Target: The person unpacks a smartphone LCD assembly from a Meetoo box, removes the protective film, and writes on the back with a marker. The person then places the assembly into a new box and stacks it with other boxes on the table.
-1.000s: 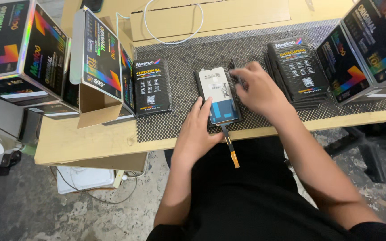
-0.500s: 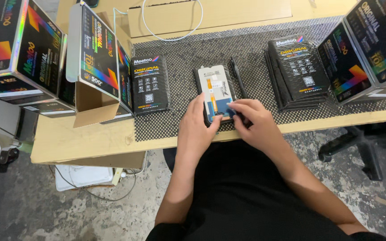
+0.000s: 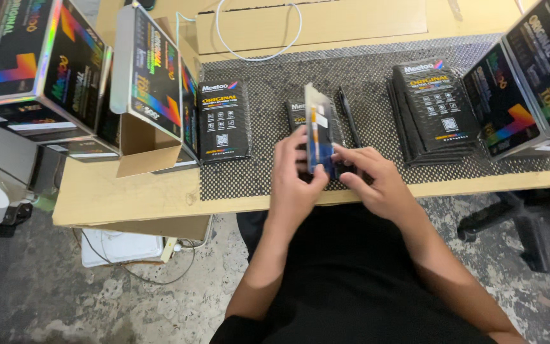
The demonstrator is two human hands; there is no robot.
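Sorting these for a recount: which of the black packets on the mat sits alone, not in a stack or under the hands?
The single black packet left of the hands, lying flat beside the open cardboard box. The others form a stack at right.

We see a flat black printed packet point(image 3: 223, 121) lying on the perforated black rubber mat point(image 3: 377, 70), left of our hands. A stack of black printed packets point(image 3: 437, 111) lies right, with open printed cardboard cartons point(image 3: 148, 89) at the mat's left edge.

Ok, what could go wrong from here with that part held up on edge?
The thin flat part stands on edge, pinched between the left hand and right hand near the table edge; a slip might drop it to the floor. Tipping, it could knock the black pen beside it.
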